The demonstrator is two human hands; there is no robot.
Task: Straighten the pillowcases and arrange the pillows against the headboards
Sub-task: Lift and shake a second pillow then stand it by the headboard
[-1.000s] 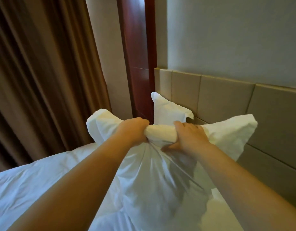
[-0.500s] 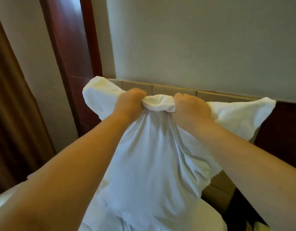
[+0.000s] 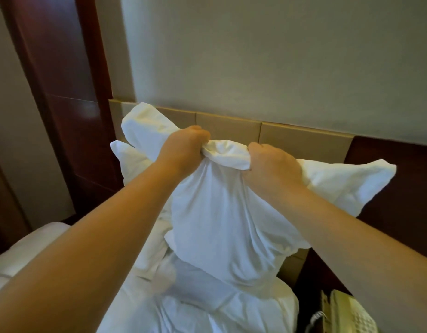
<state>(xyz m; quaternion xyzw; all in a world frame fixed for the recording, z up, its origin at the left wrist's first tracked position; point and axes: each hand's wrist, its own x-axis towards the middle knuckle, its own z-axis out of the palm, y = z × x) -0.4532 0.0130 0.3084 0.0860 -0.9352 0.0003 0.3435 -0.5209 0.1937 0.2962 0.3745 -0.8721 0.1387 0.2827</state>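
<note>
A white pillow (image 3: 222,217) in its pillowcase hangs upright in front of me, held above the bed. My left hand (image 3: 183,150) and my right hand (image 3: 272,167) are both closed on the bunched top edge of the pillowcase, a hand's width apart. The case's two top corners stick out to the left and right. Behind it a second white pillow (image 3: 128,159) leans against the tan padded headboard (image 3: 303,140), mostly hidden.
White bedding (image 3: 195,308) covers the bed below. A dark red wooden panel (image 3: 63,92) stands at the left of the headboard. Dark wood continues at the right (image 3: 399,193). A pale telephone (image 3: 347,313) sits at the lower right.
The pillow has been lifted off the bed and hangs from both hands. My view has swung right, away from the curtain; the bedside phone is now visible.
</note>
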